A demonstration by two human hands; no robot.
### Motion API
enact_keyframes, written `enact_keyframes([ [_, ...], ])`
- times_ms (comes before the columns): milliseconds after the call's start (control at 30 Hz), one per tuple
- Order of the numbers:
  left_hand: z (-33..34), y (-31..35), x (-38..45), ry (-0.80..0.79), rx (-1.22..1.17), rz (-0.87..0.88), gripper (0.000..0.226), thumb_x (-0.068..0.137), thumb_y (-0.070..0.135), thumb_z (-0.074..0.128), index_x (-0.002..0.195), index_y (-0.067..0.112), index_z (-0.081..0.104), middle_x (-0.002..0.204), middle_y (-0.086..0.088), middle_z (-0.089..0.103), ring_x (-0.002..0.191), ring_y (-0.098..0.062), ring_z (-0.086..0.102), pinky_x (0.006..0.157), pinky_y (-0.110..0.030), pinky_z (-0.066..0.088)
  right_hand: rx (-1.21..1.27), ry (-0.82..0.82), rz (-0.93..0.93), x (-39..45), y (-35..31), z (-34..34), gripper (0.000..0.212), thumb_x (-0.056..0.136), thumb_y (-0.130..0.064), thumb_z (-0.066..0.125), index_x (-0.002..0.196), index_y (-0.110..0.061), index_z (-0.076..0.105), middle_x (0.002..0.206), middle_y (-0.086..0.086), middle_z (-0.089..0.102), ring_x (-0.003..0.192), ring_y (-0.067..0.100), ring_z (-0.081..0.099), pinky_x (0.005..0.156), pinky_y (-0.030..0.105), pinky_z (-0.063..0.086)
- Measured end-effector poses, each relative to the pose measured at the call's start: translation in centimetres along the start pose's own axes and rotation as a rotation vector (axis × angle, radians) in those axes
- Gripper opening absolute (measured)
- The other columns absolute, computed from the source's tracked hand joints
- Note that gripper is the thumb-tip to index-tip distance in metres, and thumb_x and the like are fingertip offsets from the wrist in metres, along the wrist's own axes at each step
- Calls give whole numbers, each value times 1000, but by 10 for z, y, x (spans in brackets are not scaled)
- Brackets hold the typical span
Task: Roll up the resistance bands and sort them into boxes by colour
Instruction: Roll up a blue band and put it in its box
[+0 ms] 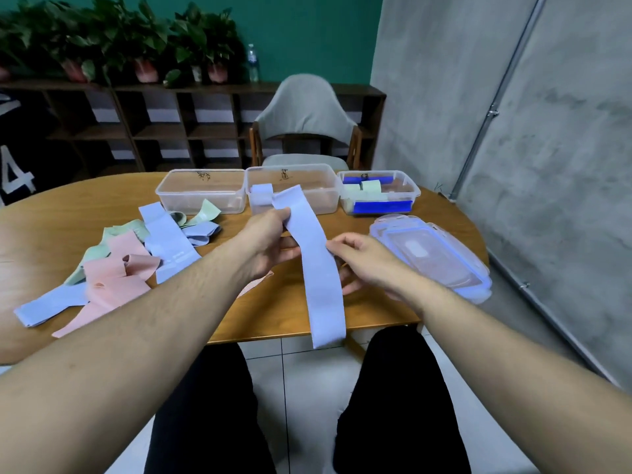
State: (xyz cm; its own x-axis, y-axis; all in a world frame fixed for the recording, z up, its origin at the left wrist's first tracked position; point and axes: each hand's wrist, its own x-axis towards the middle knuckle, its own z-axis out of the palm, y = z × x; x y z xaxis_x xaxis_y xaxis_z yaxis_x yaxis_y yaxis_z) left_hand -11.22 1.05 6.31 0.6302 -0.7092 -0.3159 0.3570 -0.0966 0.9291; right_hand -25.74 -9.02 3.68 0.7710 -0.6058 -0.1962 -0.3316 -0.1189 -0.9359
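A long pale blue band point(319, 268) hangs unrolled over the table's front edge. My left hand point(270, 239) pinches its upper part near the top end, and my right hand point(362, 261) grips its right edge lower down. Loose pink point(116, 271), green point(102, 249) and blue bands point(171, 241) lie in a heap on the left of the table. Three clear boxes stand in a row at the back: the left box point(201, 196), the middle box point(307, 191) with a rolled blue band point(261, 193), and the right box point(379, 193) with rolled green bands.
Stacked clear lids point(434, 254) with blue rims lie at the right end of the wooden table point(51, 213). A grey chair point(304, 121) stands behind the boxes. A shelf with plants lines the back wall. My legs are under the table's front edge.
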Motion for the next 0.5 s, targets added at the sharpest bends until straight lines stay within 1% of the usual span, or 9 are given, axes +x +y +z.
enact_keyframes([
  [67, 5, -4, 19, 3, 38, -14, 19, 105, 21, 42, 105, 19, 60, 91, 1, 72, 80, -14, 70, 62, -28, 58, -10, -6, 8, 13, 6, -2, 18, 101, -32, 55, 104, -17, 65, 88, 6, 71, 67, 17, 69, 59, 34, 61],
  [133, 10, -8, 38, 22, 69, -12, 20, 104, 17, 41, 98, 20, 60, 82, 2, 69, 72, -12, 66, 53, -22, 54, -11, -5, 16, 28, 12, -4, 17, 100, -30, 56, 103, -17, 65, 83, 6, 70, 66, 18, 69, 56, 32, 60],
  [167, 12, -10, 48, 45, 88, -5, 20, 104, 16, 41, 96, 19, 59, 80, 2, 68, 69, -11, 65, 48, -19, 51, -9, -2, 24, 36, 15, -4, 17, 100, -30, 56, 102, -16, 66, 82, 6, 70, 66, 18, 69, 55, 32, 60],
  [200, 15, -11, 61, 66, 103, -2, 18, 104, 16, 43, 97, 18, 59, 79, 1, 67, 66, -11, 64, 47, -19, 49, -5, 0, 35, 45, 18, -6, 17, 100, -29, 57, 102, -15, 66, 81, 6, 69, 65, 18, 69, 54, 32, 60],
  [267, 17, -14, 83, 91, 135, -3, 15, 103, 14, 46, 96, 16, 58, 78, -1, 65, 65, -12, 62, 51, -21, 49, 7, 2, 64, 62, 24, -6, 14, 100, -28, 58, 100, -16, 66, 81, 6, 68, 63, 18, 69, 53, 32, 58],
  [333, 19, -17, 105, 109, 178, 16, 17, 101, 13, 51, 87, 16, 59, 78, -2, 64, 67, -14, 61, 56, -24, 48, 6, -2, 102, 81, 31, -8, 12, 99, -27, 58, 99, -17, 66, 84, 8, 69, 63, 17, 69, 52, 31, 57],
  [400, 21, -22, 124, 145, 286, 44, 24, 99, 18, 58, 76, 19, 55, 72, 1, 60, 68, -14, 56, 55, -23, 41, -10, -9, 138, 98, 37, -8, 13, 100, -27, 58, 101, -17, 65, 88, 9, 69, 65, 18, 70, 53, 30, 56],
  [500, 20, -29, 144, 230, 485, 33, 26, 98, 27, 61, 75, 18, 52, 68, 4, 51, 62, -9, 45, 51, -20, 33, -67, -11, 164, 121, 42, -9, 14, 99, -28, 58, 101, -17, 66, 89, 8, 70, 67, 19, 71, 55, 31, 58],
])
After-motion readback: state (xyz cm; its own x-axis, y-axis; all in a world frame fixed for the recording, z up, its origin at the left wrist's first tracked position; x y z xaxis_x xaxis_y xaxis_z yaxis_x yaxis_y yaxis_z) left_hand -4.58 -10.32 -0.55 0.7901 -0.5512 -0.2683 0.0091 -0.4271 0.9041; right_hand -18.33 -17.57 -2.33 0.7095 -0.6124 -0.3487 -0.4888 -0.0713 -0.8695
